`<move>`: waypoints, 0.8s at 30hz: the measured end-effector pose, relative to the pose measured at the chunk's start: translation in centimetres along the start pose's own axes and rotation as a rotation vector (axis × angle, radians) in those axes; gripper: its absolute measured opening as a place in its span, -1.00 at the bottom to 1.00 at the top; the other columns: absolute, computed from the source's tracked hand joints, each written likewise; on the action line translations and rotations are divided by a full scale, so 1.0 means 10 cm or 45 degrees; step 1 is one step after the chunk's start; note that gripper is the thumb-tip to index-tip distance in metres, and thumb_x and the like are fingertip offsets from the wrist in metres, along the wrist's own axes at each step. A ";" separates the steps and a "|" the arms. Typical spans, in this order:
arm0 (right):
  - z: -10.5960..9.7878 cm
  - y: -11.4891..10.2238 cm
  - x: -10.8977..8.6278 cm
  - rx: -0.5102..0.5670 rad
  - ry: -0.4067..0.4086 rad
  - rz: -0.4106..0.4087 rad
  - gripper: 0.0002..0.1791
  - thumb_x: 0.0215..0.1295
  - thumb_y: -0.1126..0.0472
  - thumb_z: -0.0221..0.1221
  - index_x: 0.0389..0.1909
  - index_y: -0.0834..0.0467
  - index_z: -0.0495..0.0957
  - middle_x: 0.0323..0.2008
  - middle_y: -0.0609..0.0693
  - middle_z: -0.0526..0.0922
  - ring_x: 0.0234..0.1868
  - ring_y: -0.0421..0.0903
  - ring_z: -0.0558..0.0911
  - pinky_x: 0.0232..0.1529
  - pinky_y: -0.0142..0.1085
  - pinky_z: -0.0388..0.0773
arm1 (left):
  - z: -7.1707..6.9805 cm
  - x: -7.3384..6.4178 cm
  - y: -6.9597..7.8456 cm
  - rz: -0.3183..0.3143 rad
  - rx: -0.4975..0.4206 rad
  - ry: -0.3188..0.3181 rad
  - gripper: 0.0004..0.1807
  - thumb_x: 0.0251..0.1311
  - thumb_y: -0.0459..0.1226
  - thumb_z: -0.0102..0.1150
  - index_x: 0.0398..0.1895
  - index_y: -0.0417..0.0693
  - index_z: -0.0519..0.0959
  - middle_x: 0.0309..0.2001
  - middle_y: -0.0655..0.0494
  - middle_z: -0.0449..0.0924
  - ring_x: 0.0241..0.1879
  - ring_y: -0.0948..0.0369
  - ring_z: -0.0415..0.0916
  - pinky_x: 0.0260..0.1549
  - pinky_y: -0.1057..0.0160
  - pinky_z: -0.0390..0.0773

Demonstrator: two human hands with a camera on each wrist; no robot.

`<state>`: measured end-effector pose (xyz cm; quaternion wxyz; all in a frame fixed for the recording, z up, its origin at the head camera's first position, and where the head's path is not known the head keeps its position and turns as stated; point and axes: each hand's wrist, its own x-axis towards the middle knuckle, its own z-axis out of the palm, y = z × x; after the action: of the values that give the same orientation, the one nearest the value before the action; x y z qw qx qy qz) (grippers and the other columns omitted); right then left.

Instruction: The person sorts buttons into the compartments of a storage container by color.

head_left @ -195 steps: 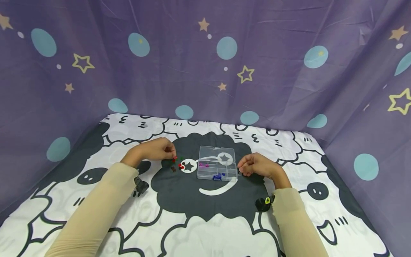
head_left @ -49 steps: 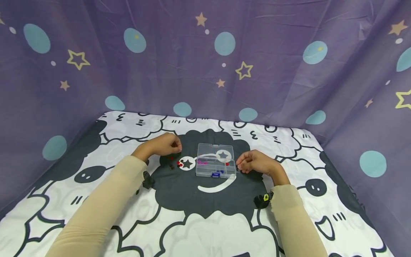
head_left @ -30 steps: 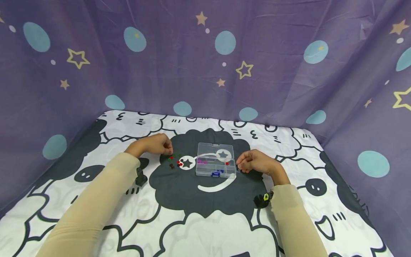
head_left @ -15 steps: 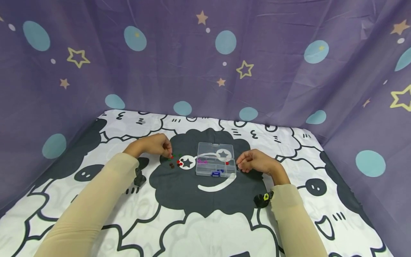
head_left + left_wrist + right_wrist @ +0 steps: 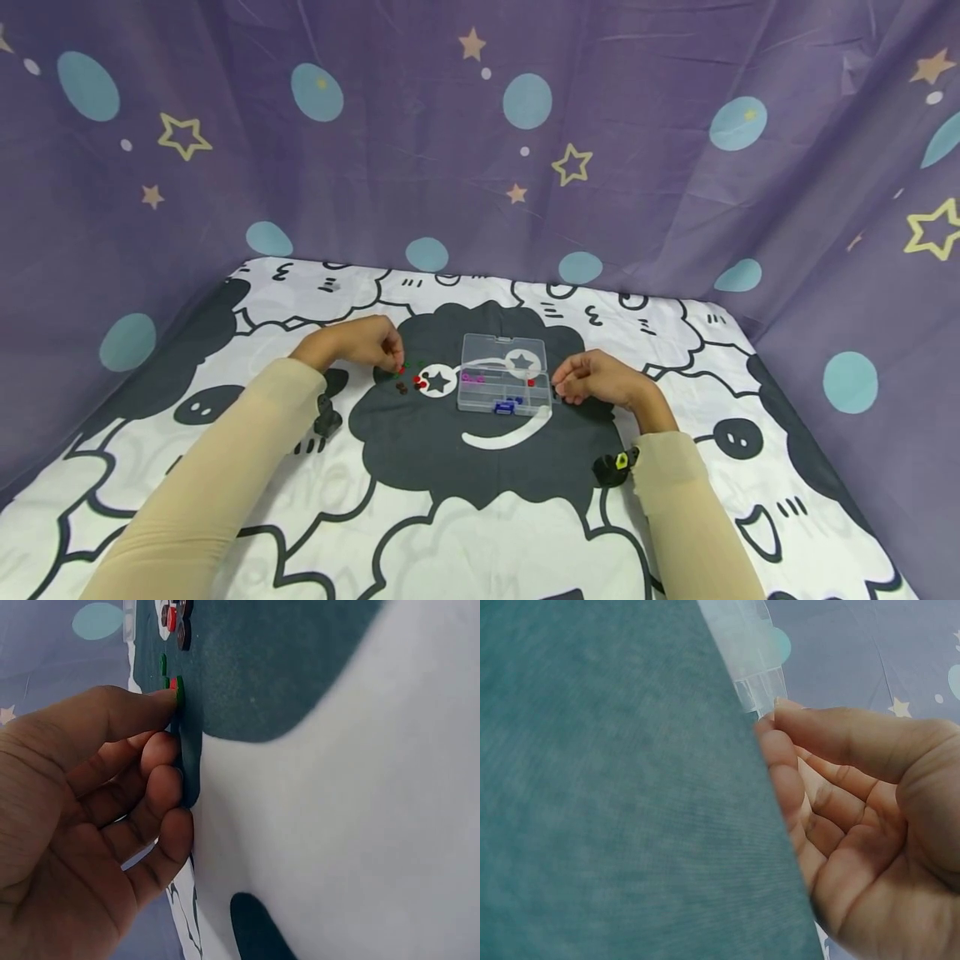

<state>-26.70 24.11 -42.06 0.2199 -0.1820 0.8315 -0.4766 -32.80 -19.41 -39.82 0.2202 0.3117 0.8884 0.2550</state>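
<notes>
Small round buttons lie in a loose group left of a clear plastic compartment box. At the group's left edge my left hand has its thumb and forefinger at a red button and appears to pinch it; a green button stands against the thumb tip. Its other fingers are curled. My right hand holds the box's right end between thumb and fingertips. Inside the box are pink buttons, a red button and blue buttons.
Brown buttons and other red buttons lie between my left hand and the box. The box's lid is folded back. A cartoon-print cloth covers the table; a purple curtain hangs behind.
A red button has appeared in the box since the oldest frame. My left hand has moved back left from near the box, down to the red button. The right hand stays at the box.
</notes>
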 end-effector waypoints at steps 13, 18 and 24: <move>0.01 0.00 -0.01 0.012 -0.007 0.005 -0.83 0.37 0.40 0.21 -0.08 0.38 0.63 -0.31 0.07 0.72 -0.34 -0.06 0.66 -0.25 -0.22 0.65 | 0.04 0.00 0.06 -0.026 0.039 -0.015 -0.93 0.18 -0.38 0.33 -0.42 -0.07 0.74 -0.46 0.18 0.69 -0.54 0.28 0.39 -0.46 0.27 0.43; 0.00 0.00 -0.01 0.008 -0.005 0.000 -0.83 0.37 0.40 0.21 -0.08 0.38 0.63 -0.31 0.07 0.72 -0.35 -0.05 0.66 -0.26 -0.22 0.65 | 0.05 0.02 0.07 -0.020 0.041 0.002 -0.92 0.15 -0.37 0.34 -0.46 -0.04 0.73 -0.51 0.20 0.65 -0.56 0.29 0.37 -0.48 0.27 0.40; 0.00 0.00 0.00 0.013 -0.004 -0.008 -0.83 0.37 0.39 0.23 -0.09 0.39 0.63 -0.31 0.07 0.73 -0.35 -0.05 0.66 -0.26 -0.22 0.65 | 0.05 0.03 0.09 -0.021 0.051 0.011 -0.91 0.12 -0.40 0.33 -0.47 -0.04 0.72 -0.53 0.19 0.63 -0.56 0.28 0.39 -0.48 0.27 0.43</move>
<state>-26.65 24.12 -42.11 0.2209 -0.1841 0.8281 -0.4813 -32.35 -18.43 -39.80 0.2122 0.3077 0.8969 0.2365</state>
